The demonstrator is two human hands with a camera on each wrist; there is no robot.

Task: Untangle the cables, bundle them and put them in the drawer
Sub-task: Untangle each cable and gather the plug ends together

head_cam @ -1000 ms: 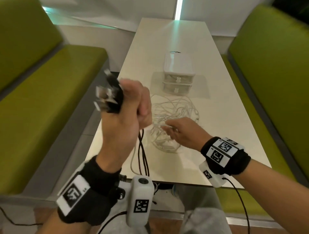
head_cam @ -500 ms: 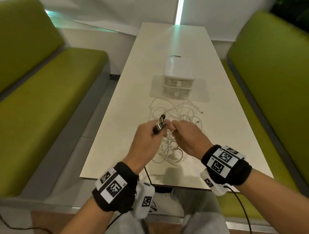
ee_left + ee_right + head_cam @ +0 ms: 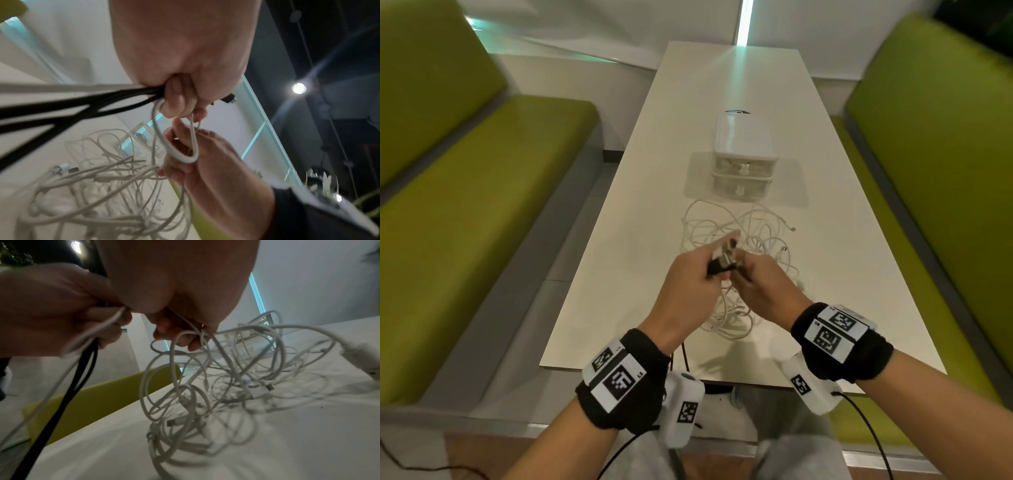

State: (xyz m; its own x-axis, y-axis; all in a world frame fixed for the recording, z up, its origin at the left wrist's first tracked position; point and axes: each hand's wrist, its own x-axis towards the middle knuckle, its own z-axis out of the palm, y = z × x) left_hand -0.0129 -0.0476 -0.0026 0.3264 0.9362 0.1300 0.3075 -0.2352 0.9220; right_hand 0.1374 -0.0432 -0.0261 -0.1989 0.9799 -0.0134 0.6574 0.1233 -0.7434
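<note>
Gripped in the left hand point(image 3: 688, 291), a black cable point(image 3: 719, 265) is held just above a tangle of white cables point(image 3: 736, 240) on the cream surface point(image 3: 619, 274), the right hand point(image 3: 763, 291) closing in beside it; a small white drawer unit point(image 3: 744, 157), both drawers shut, stands just beyond the tangle, between green benches point(image 3: 465, 205). From the left wrist, the left hand's fingers point(image 3: 176, 99) curl round several black cable strands point(image 3: 82, 105) and a white loop point(image 3: 179, 154), which the right hand point(image 3: 205, 162) also holds. From the right wrist, the right hand's fingers point(image 3: 185, 337) pinch white strands rising from the tangle point(image 3: 216, 386), the left hand point(image 3: 51, 308) clutching black and white cable alongside.
</note>
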